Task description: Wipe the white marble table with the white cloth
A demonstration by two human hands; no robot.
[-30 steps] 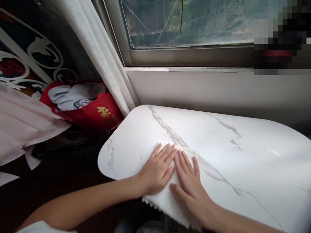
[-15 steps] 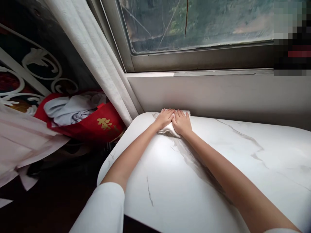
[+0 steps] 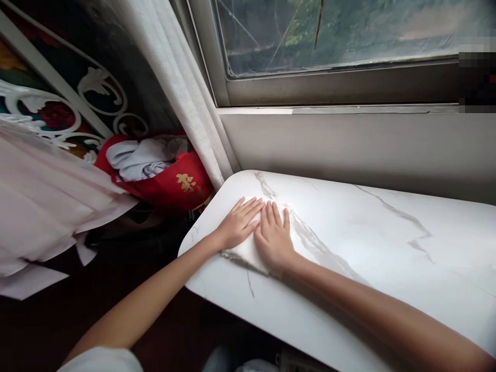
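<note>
A white cloth [image 3: 248, 254] lies flat on the white marble-patterned tabletop [image 3: 341, 217], near its left end. My left hand [image 3: 239, 223] rests on the cloth's left part, palm down with its fingers stretched out. Beside it, my right hand [image 3: 274, 236] presses flat on the cloth with the fingers spread and pointing toward the window. The two hands touch or nearly touch at the fingertips. Parts of the cloth are hidden beneath both palms.
Behind the table are a low wall [image 3: 349, 142] and a framed window [image 3: 329, 36]. A pale curtain [image 3: 182, 88] hangs at the left corner. Left of the table, a red bag [image 3: 166, 183] holds light clothes [image 3: 135, 157], near pink fabric [image 3: 50, 196] and white scrollwork [image 3: 103, 90].
Both hands and the cloth have moved back from the wall side, toward me and slightly left on the table. The cloth now lies flatter, and the view has shifted.
</note>
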